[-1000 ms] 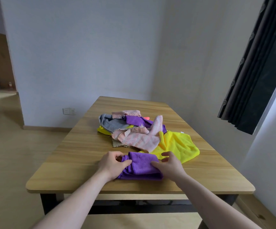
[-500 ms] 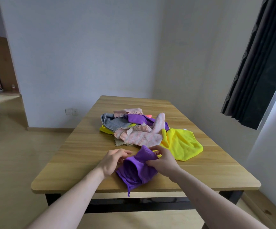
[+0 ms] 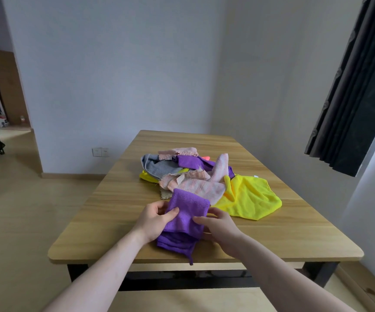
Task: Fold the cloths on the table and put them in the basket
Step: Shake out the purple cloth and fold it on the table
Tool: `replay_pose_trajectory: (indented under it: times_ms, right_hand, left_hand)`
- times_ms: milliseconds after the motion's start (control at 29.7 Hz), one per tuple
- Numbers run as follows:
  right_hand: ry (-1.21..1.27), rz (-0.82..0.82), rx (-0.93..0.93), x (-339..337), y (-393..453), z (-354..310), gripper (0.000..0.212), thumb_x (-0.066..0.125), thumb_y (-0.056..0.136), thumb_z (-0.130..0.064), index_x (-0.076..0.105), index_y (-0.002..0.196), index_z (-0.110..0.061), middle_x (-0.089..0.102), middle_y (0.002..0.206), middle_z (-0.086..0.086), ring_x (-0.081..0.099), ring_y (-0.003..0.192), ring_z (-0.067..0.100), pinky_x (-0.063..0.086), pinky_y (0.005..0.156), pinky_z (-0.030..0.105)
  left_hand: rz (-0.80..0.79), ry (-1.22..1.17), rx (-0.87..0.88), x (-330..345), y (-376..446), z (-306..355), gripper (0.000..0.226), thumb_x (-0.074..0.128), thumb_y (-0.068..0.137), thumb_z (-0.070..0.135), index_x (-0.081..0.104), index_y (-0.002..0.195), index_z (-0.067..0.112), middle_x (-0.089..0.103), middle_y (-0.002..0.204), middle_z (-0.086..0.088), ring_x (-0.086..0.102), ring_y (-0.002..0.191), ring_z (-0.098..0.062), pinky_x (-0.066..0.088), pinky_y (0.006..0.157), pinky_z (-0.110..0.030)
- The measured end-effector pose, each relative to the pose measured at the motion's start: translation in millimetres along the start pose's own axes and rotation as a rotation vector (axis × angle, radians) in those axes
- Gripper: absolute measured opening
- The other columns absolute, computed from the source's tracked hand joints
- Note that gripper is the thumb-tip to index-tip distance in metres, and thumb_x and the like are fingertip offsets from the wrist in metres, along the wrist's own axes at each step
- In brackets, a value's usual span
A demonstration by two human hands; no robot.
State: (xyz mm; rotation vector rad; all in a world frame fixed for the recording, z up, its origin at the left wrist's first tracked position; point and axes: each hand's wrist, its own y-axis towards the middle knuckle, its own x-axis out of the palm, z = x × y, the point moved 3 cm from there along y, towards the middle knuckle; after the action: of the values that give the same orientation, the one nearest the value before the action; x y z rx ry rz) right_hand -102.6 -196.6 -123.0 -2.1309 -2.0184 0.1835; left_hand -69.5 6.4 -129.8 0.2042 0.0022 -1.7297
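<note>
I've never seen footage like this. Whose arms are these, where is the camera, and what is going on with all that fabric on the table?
There is no machine here: these are a person's two bare arms, filmed by one wide-angle camera worn on the head, looking forward and down. That is why the arms enter from the bottom edge.

The left hand and the right hand both hold a purple microfibre cloth near the front edge of the long wooden table, fingers curled round it. It is partly folded and one corner dangles over the table's edge.

Behind it lies a loose pile of unfolded cloths in pink, grey and purple, with a bright yellow cloth spread beside it on the right. No basket shows in this view.
</note>
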Motion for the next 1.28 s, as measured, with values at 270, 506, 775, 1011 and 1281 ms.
replay_pose_trajectory:
  times_ms: [270,506,775,1011,1281]
  right_hand:
    - [-0.070,0.167,-0.055,-25.9,4.6,6.8,0.040,0.080,0.075,-0.014,0.069,0.113,-0.019,0.077,0.103,0.005,0.074,0.096,0.024,0.061,0.077,0.034]
    - [-0.055,0.302,-0.065,-95.5,-8.0,-18.3,0.037,0.057,0.089,0.001,0.062,0.122,-0.016,0.072,0.101,0.011,0.066,0.081,0.021,0.056,0.065,0.032]
    - [-0.344,0.545,-0.013,-231.9,-18.6,-51.6,0.051,0.048,0.090,-0.004,0.053,0.140,-0.014,0.068,0.108,0.011,0.067,0.096,0.027,0.056,0.078,0.039]
    - [-1.041,0.592,-0.033,-281.9,-33.2,-60.0,0.066,0.050,0.092,-0.008,0.035,0.155,-0.016,0.051,0.148,0.014,0.050,0.132,0.034,0.047,0.104,0.039]
    - [-1.393,0.401,-0.027,-241.7,-25.9,-14.4,0.063,0.028,0.103,-0.061,0.024,0.160,-0.033,0.012,0.170,0.003,0.009,0.156,0.032,0.010,0.122,0.054]
  left_hand:
    - [-0.036,0.101,0.046,8.0,-2.7,2.2,0.032,0.084,0.069,0.037,0.077,0.091,0.016,0.077,0.088,-0.004,0.069,0.081,-0.017,0.054,0.076,-0.031]
    - [0.026,0.404,0.073,12.4,-2.1,-3.1,0.013,0.075,0.082,0.040,0.075,0.089,0.029,0.073,0.083,0.012,0.066,0.080,-0.011,0.054,0.071,-0.029]
    - [-0.008,0.817,0.213,27.7,-1.7,-1.6,0.002,0.065,0.093,0.042,0.063,0.094,0.040,0.058,0.098,0.022,0.058,0.080,0.002,0.043,0.066,-0.023]
    - [0.010,0.891,0.241,28.7,-2.5,-2.8,0.001,0.063,0.093,0.044,0.062,0.094,0.044,0.056,0.101,0.024,0.056,0.082,0.001,0.042,0.070,-0.026]
    - [0.017,0.910,0.238,30.3,-4.2,-0.4,0.004,0.066,0.092,0.040,0.062,0.095,0.040,0.056,0.100,0.020,0.052,0.077,0.007,0.037,0.069,-0.025]
